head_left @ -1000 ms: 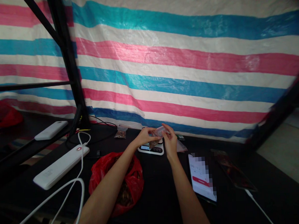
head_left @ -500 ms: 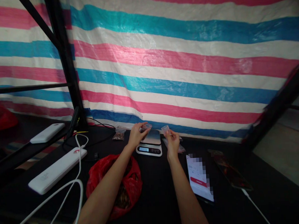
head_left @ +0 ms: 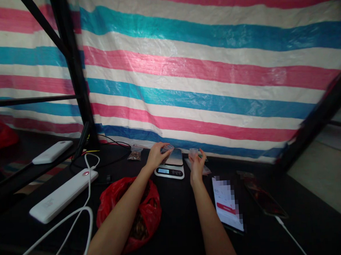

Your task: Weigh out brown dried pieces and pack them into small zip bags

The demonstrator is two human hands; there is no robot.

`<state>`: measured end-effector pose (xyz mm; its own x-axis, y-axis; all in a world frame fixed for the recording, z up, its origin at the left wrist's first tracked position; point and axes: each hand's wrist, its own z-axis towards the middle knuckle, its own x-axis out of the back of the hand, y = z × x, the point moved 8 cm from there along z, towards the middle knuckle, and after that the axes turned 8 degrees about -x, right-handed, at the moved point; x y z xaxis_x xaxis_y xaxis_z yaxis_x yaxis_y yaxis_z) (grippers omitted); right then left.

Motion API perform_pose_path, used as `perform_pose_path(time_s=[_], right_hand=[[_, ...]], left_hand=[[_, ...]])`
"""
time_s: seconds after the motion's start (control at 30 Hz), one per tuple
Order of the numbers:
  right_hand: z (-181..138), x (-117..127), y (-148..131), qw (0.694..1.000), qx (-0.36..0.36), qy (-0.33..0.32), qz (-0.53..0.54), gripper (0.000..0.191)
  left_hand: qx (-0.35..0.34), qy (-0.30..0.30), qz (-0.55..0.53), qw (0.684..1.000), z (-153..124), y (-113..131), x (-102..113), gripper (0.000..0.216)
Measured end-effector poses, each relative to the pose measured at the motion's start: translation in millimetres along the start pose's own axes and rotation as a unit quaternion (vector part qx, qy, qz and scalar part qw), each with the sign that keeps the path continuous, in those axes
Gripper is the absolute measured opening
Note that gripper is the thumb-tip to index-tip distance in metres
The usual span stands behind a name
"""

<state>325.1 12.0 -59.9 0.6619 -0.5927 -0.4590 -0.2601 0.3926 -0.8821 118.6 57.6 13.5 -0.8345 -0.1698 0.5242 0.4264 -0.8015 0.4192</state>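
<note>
My left hand (head_left: 157,156) is closed on a small clear plastic cup (head_left: 168,147), held at the left edge of the digital scale (head_left: 169,172). The scale has a metal plate and a lit display, too small to read. To the right of the scale, my right hand (head_left: 197,165) pinches another small clear plastic cup (head_left: 193,152). A clear plastic bag (head_left: 206,170) lies beneath and beside that hand. Under my left forearm sits an open red plastic bag (head_left: 111,196) of small brown pieces whose kind I cannot make out.
A small clear bag of brown bits (head_left: 135,154) lies left of the scale. White power banks (head_left: 62,195) and a looped white cable (head_left: 90,209) occupy the left. On the right are a lit phone (head_left: 225,205) and a dark phone (head_left: 264,196) on a cable. A striped sheet (head_left: 199,79) hangs behind.
My right hand has lowered slightly, and its cup stands more upright. The left hand and its cup have shifted only a little. The whole view has moved slightly.
</note>
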Motion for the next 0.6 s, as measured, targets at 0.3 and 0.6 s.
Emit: perform_pose_path(time_s=[0.3,0.6], right_hand=[[7,9,3,1.0,-0.021,0.017,-0.013,0.041],[10,23,-49,0.985,0.096,0.059,-0.13,0.046]], left_hand=[[-0.019,-0.001,-0.003,1.0,0,1,-2,0.033],[0.008,-0.023,-0.054,0.998,-1,-1,-7,0.039]])
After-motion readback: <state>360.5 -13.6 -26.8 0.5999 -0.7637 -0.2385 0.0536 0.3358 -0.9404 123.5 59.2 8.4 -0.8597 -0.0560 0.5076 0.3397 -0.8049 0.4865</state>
